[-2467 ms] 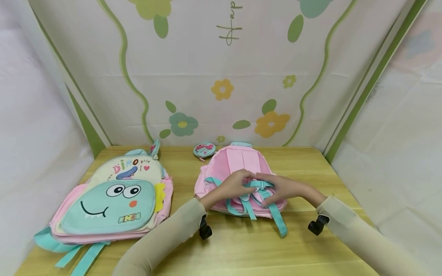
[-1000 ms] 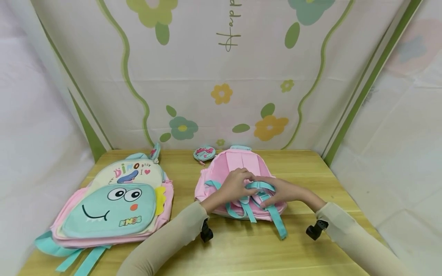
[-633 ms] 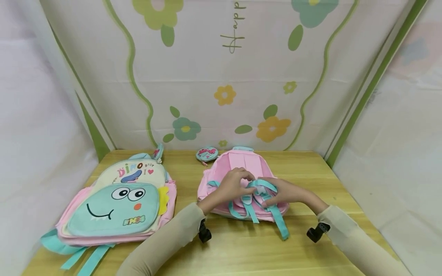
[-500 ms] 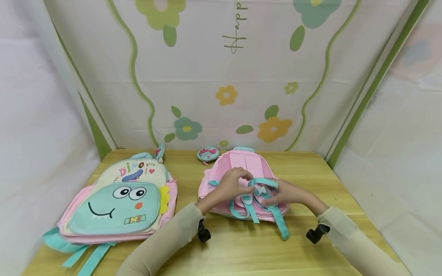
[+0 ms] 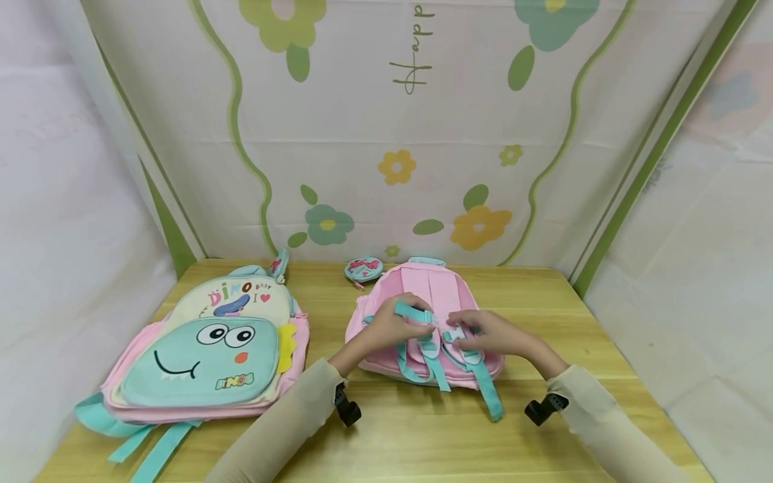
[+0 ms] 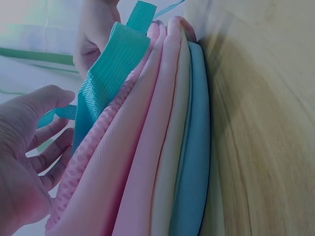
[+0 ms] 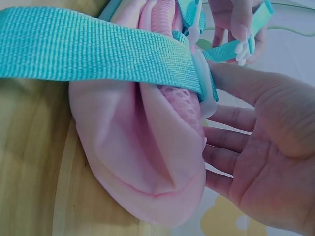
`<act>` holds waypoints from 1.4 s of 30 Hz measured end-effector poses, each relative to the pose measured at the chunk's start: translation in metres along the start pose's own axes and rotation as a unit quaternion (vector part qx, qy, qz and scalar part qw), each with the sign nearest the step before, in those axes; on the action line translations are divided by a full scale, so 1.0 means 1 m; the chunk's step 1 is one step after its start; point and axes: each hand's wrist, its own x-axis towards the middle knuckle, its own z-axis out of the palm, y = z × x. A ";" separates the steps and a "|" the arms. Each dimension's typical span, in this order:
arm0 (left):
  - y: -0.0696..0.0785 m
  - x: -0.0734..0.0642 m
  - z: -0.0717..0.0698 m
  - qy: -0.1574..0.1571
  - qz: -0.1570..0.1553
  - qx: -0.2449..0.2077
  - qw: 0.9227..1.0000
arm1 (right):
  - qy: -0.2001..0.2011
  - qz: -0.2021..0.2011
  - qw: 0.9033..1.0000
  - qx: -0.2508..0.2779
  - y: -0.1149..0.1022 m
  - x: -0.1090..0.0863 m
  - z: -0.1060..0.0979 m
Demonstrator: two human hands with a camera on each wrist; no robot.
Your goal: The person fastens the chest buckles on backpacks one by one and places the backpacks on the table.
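Note:
A pink backpack [image 5: 449, 285] lies with its strap side up, turquoise webbing loose over it. My left hand [image 5: 386, 327] pinches a short turquoise chest strap [image 5: 412, 312], whose end carries a pale pronged buckle half [image 6: 66, 112], seen clearest as white prongs [image 7: 242, 51] in the right wrist view. Beside it, my right hand [image 5: 495, 333] has thumb and fingers around the white other buckle half [image 5: 455, 333]. The two halves are apart. In the right wrist view, a wide turquoise strap [image 7: 98, 46] crosses the bag's pink side, and the right fingertips are partly hidden.
A larger dinosaur backpack [image 5: 199, 355] lies face up on the left of the wooden table [image 5: 435, 436], its straps hanging toward the front. Behind the pink bag sits a small round turquoise pouch [image 5: 364, 269]. A flower-printed curtain [image 5: 362, 121] stands at the back.
Earlier the hands were close together over one joined strap arching between them. Now the buckle has come apart, and the left hand has moved left with its strap end.

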 end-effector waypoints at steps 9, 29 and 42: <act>-0.001 -0.005 -0.015 -0.034 0.000 -0.009 0.999 | 0.006 0.013 1.000 -0.006 0.003 0.003 0.001; -0.002 -0.015 -0.041 -0.069 0.018 0.074 0.995 | 0.051 0.009 0.998 -0.043 -0.002 0.004 0.005; -0.003 -0.018 -0.047 -0.065 0.019 0.042 0.997 | 0.059 0.005 0.998 -0.008 -0.016 0.005 0.001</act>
